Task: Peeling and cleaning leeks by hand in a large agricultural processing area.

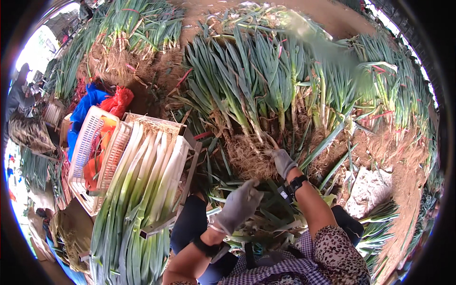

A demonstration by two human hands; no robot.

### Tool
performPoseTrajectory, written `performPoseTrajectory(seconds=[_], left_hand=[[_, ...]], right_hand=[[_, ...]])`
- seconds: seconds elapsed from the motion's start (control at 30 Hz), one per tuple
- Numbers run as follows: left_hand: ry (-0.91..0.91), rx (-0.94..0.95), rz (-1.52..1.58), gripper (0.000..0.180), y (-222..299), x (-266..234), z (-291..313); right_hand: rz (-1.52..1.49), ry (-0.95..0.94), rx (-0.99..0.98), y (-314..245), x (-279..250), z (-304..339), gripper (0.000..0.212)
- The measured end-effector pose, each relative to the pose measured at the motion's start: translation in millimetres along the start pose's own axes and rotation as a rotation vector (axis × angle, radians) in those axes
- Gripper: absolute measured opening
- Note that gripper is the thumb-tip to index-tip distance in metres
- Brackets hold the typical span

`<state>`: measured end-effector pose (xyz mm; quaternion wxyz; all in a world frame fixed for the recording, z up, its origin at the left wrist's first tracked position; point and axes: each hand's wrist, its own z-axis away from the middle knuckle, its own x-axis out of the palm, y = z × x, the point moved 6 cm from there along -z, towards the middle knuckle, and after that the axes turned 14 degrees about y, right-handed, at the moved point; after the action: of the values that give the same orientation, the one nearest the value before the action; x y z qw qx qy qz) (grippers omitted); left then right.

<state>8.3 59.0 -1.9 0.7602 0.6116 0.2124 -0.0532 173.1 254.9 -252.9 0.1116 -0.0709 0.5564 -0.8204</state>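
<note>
My right hand point(284, 164), in a grey glove, is closed at the root end of a leek point(271, 141). It is at the front of a standing mass of leeks point(237, 90) with dark green leaves and shaggy tan roots point(247, 154). Lower and to the left, my left hand point(240, 206), also gloved in grey, hangs in the air with loosely curled fingers and nothing visible in them. Its fingertips are slightly blurred. To my left, cleaned leeks point(142, 166) with white stalks lie side by side on a wooden rack point(189, 175).
A white plastic basket point(78, 161) with orange and red material stands left of the rack, beside blue cloth point(88, 102). More leek bundles point(126, 33) stand behind and at right. A whitish sack point(370, 192) lies on brown ground at right. Another person point(21, 95) is at far left.
</note>
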Motion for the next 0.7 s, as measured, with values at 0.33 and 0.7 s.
performPoseTrajectory(seconds=[0.33,0.7], left_hand=[[0.259,-0.675,0.541,0.056,-80.7,42.0,-100.6],[0.350,-0.437,-0.164,0.052,-107.8,100.6,-112.1]], right_hand=[[0.165,0.216,-0.032,-80.3,36.8,44.7,0.056],[0.496,0.541,0.047,-0.8,13.9,2.7,0.045]])
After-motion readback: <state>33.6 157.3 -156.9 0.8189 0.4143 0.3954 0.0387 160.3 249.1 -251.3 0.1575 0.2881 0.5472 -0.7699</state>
